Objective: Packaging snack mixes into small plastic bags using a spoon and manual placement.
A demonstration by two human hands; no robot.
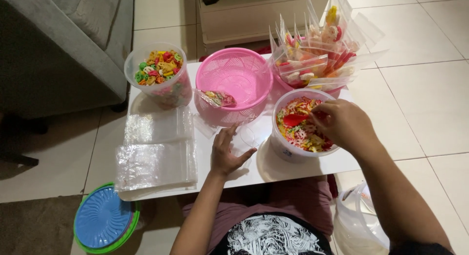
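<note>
The right hand [342,124] hovers over a round plastic tub [286,150] of bright, crumbly snacks, fingers curled around the handle of a glossy red scoop [295,120] whose bowl pokes out left of the fingertips. Left of the tub, the left hand [225,152] lies flat, fingers spread, on a thin clear bag [248,136] on the white table [273,169], just below the pink mesh basket [234,84].

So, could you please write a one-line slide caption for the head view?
Right hand holds a red scoop in a tub of colourful snacks; left hand rests flat on the white table.
</note>
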